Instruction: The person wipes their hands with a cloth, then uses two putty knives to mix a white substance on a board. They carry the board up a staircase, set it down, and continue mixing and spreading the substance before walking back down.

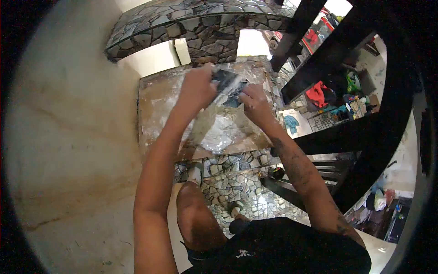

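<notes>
Both hands are over the far part of a stained wooden board (157, 105). My left hand (199, 87) is closed round a dark, flat blade (224, 77) smeared with white. My right hand (254, 101) is closed on a second dark flat blade (232, 101), held close to the first one. The two blades overlap or nearly touch; motion blur hides which. A mound of wet, whitish paste (220, 132) lies on the board's near half, below my hands.
The board rests on stone-patterned steps (242, 187), where my feet are. Stained wall (73, 118) rises at the left. Dark railing beams (337, 137) curve along the right. Beyond them lie a red cloth (318, 93), a green bag (352, 82) and clutter at a lower level.
</notes>
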Tool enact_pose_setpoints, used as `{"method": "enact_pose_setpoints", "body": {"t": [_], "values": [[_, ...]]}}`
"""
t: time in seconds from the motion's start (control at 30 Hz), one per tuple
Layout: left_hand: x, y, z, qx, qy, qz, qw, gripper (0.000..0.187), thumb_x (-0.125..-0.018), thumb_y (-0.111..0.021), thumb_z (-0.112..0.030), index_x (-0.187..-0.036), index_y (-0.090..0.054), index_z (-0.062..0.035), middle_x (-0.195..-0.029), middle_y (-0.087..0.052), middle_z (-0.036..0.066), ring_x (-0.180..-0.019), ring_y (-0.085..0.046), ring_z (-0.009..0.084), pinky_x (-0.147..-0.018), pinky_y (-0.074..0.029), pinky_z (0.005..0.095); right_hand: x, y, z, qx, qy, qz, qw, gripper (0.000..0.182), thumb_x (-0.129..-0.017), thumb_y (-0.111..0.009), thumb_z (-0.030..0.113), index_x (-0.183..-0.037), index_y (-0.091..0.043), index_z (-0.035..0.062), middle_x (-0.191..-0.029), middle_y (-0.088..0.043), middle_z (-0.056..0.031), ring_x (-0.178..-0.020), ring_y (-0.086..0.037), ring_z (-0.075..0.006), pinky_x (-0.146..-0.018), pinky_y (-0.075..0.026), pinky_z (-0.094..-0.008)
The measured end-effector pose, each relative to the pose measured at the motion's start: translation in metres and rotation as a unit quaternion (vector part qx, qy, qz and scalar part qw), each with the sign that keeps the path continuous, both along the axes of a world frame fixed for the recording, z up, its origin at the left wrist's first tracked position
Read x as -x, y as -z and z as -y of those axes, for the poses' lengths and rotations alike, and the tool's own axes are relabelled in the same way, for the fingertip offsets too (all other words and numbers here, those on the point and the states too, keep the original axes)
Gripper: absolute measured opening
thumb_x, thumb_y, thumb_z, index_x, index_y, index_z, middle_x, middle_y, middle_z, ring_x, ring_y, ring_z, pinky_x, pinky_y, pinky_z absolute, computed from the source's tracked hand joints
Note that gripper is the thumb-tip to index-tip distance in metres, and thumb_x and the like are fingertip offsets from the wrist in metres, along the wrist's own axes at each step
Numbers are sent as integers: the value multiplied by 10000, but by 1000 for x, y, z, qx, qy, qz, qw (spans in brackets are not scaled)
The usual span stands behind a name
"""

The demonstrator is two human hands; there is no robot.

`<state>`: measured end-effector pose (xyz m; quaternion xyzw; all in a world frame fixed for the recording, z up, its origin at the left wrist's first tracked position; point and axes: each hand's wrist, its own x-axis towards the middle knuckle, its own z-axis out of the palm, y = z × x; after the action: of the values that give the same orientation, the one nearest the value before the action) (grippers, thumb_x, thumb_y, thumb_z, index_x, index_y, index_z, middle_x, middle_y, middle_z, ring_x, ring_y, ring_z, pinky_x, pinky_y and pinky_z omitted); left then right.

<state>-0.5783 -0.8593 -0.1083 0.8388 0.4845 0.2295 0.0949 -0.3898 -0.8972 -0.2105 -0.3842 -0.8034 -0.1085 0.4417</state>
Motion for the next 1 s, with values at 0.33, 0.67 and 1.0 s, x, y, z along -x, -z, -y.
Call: {"method": "enact_pose_setpoints", "body": {"t": [0.33,0.67,1.0], "values": [[-21,33,-3,-27,45,-29,998,133,-656,-606,-48,-760,-552,16,-730,-586,236,-738,-584,399,-683,-467,462,17,-8,-9,-31,-52,-42,997,198,-533,-576,-46,-689,-489,40,-758,-482,-119,-749,-520,-326,-646,-452,-412],[19,62,-43,54,-91,82,991,175,-709,-600,-103,-817,-573,32,-827,-602,230,-816,-572,404,-723,-456,462,-29,-11,-11,81,84,-31,993,209,-585,-566,-84,-745,-540,48,-708,-499,-109,-673,-520,-313,-583,-415,-392],[21,128,32,-241,198,-50,949,124,-696,-572,-63,-804,-553,-4,-915,-588,158,-877,-588,302,-792,-488,425,-34,-54,11,210,114,-33,970,236,-674,-650,89,-907,-626,54,-833,-590,-130,-840,-569,-327,-742,-461,-410]]}}
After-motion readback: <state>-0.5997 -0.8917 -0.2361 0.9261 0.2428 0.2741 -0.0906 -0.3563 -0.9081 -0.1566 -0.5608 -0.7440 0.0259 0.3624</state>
